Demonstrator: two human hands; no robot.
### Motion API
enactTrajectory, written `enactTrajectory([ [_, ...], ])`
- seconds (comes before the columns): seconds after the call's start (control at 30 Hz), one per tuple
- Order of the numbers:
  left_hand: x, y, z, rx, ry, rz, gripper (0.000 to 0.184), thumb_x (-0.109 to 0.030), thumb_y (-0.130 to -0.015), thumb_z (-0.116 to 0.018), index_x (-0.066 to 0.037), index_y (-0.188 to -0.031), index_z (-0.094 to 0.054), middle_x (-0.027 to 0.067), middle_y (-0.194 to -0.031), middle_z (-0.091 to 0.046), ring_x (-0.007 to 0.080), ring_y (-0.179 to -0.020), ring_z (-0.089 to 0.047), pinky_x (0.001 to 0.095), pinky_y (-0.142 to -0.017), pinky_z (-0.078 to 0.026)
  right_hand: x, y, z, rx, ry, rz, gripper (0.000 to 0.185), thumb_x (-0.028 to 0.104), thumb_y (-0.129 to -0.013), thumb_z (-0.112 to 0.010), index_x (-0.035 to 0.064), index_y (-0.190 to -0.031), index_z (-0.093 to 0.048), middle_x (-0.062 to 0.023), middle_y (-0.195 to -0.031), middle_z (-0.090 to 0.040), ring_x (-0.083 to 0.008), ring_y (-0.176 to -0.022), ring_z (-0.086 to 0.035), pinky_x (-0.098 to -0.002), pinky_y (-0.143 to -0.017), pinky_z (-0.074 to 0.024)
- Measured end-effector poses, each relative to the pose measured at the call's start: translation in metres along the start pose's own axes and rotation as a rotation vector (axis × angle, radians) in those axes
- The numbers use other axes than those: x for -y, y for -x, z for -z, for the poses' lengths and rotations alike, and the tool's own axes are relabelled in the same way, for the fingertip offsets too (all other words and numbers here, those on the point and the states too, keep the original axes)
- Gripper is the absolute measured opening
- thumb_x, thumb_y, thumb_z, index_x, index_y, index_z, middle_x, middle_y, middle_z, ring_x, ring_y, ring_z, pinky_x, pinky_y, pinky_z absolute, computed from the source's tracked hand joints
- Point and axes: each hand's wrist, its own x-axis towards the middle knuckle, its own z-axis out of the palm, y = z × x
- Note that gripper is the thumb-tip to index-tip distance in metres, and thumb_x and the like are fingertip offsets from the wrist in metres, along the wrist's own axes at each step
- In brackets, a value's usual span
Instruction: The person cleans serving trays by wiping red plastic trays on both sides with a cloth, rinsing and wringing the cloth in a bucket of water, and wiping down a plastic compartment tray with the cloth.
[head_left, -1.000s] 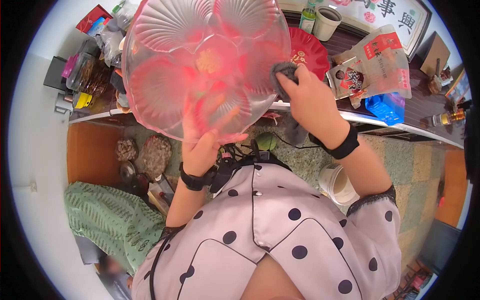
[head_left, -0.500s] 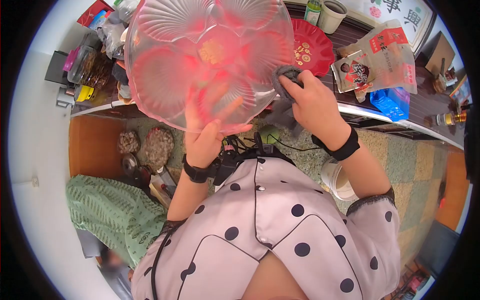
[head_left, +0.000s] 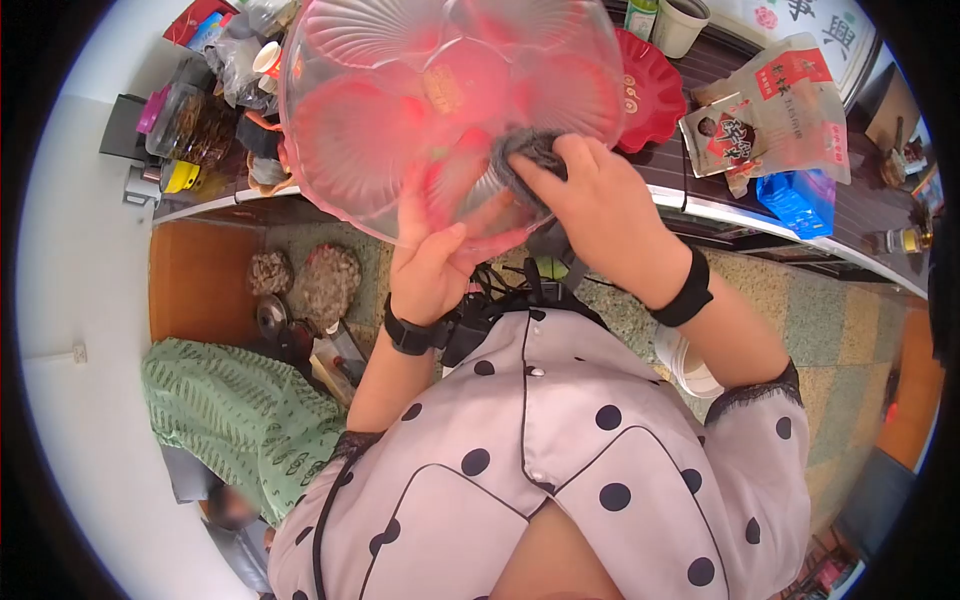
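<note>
A large round clear plastic tray [head_left: 350,130] with a pink tint, shell-like ribbed sections and a gold mark in its middle is held up in front of me. My left hand [head_left: 428,272] grips its near rim, fingers behind the plastic and showing blurred through it, thumb on the near side. A dark grey cloth [head_left: 518,160] is bunched in my right hand [head_left: 612,222] and lies against the tray's lower right part. Part of the cloth is covered by my fingers.
On the dark counter stand a red scalloped plate [head_left: 650,95], a white cup [head_left: 682,25], food bags [head_left: 790,110], a blue packet [head_left: 797,203] and jars [head_left: 190,125]. Below are a white bucket [head_left: 690,365], filled bags [head_left: 330,280] and a green cloth [head_left: 235,410]. Another person shows at lower left.
My right hand has moved the cloth leftward from the tray's right edge onto its surface. My left hand still holds the rim. The view has shifted slightly.
</note>
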Motion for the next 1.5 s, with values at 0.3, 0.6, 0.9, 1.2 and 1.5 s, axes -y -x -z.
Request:
enactTrajectory([
  [0.3, -0.003, 0.001, 0.008, -0.001, -0.073, -0.003, 0.085, 0.005, -0.084, -0.043, -0.023, -0.152, 0.000, 0.0207, -0.151, -0.023, 0.0383, -0.132, -0.040, 0.0556, -0.098, -0.046, 0.014, 0.001, -0.013, 0.031, -0.160, 0.190, 0.041, 0.014, -0.077, -0.058, 0.0167, -0.118, -0.063, -0.0082, -0.092, -0.050, -0.0251, -0.086, -0.053, -0.0356, -0.072, -0.0459],
  [0.6, -0.005, -0.002, 0.001, 0.000, -0.055, 0.018, 0.089, 0.005, -0.083, -0.043, -0.026, -0.152, 0.004, 0.0181, -0.151, -0.024, 0.0349, -0.131, -0.041, 0.0512, -0.099, -0.046, 0.019, -0.020, -0.025, -0.056, -0.077, 0.042, 0.044, 0.015, -0.077, -0.059, 0.0172, -0.121, -0.061, -0.0087, -0.091, -0.049, -0.0259, -0.085, -0.053, -0.0351, -0.071, -0.0463],
  [0.9, -0.003, -0.003, 0.007, -0.039, 0.015, -0.099, 0.077, -0.014, -0.093, -0.052, -0.023, -0.152, -0.004, 0.0196, -0.151, -0.024, 0.0385, -0.132, -0.039, 0.0528, -0.097, -0.047, 0.000, -0.001, -0.001, 0.177, -0.213, 0.249, 0.036, 0.012, -0.076, -0.057, 0.0175, -0.111, -0.067, -0.0069, -0.090, -0.050, -0.0254, -0.088, -0.052, -0.0365, -0.077, -0.0443],
  [1.2, -0.011, -0.002, 0.005, 0.000, -0.038, -0.124, 0.070, -0.020, -0.095, -0.050, -0.019, -0.151, -0.008, 0.0202, -0.153, -0.017, 0.0442, -0.132, -0.036, 0.0577, -0.096, -0.046, -0.009, 0.002, -0.004, 0.025, -0.095, 0.154, 0.031, 0.014, -0.074, -0.058, 0.0149, -0.102, -0.070, -0.0071, -0.090, -0.050, -0.0254, -0.088, -0.052, -0.0364, -0.075, -0.0445],
  [1.5, -0.006, -0.005, 0.004, 0.015, -0.035, -0.130, 0.072, -0.005, -0.092, -0.047, -0.018, -0.151, -0.009, 0.0195, -0.154, -0.016, 0.0423, -0.132, -0.038, 0.0521, -0.096, -0.048, -0.002, 0.001, -0.020, -0.027, -0.125, 0.118, 0.036, 0.012, -0.076, -0.057, 0.0158, -0.111, -0.066, -0.0086, -0.090, -0.049, -0.0263, -0.087, -0.052, -0.0360, -0.076, -0.0459],
])
